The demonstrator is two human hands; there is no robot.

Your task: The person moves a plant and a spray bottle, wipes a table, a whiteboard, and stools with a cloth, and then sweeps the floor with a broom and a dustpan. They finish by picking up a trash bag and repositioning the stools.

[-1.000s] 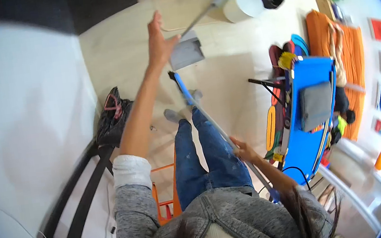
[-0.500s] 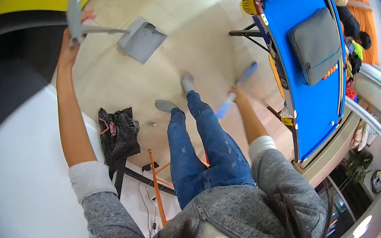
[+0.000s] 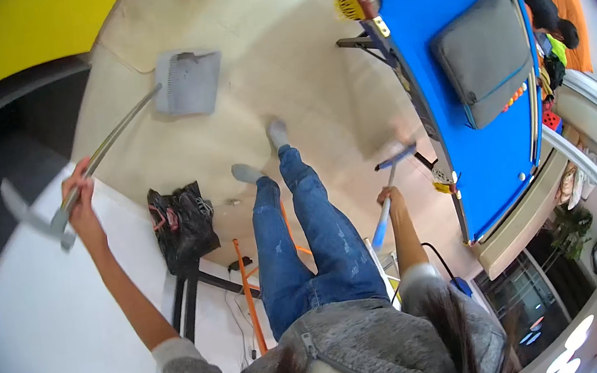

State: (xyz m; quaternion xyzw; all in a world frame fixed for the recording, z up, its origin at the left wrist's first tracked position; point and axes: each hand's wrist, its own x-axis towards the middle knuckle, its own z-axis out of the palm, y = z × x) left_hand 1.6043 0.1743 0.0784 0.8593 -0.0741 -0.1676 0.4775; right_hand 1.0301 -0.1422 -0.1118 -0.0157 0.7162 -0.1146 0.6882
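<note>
On the left, my left hand (image 3: 81,196) is closed around the long handle of a grey dustpan (image 3: 195,87). The dustpan's tray is beyond my feet, over the pale floor, with its toothed edge showing. My right hand (image 3: 390,197) grips the shaft of a blue-and-white broom (image 3: 382,227) to the right of my legs. Its narrow blue head points away from me, toward the pool table's leg, and the area around that head is blurred.
A blue pool table (image 3: 488,169) runs along the right, with a grey cushion-like case (image 3: 489,59) on it. A black plastic bag (image 3: 181,221) and a white surface (image 3: 51,310) are at left. Orange frame bars (image 3: 246,291) stand by my legs.
My left hand has moved left and nearer, and the dustpan has shifted left and turned. My right hand has come nearer, with the broom turned more upright in view.
</note>
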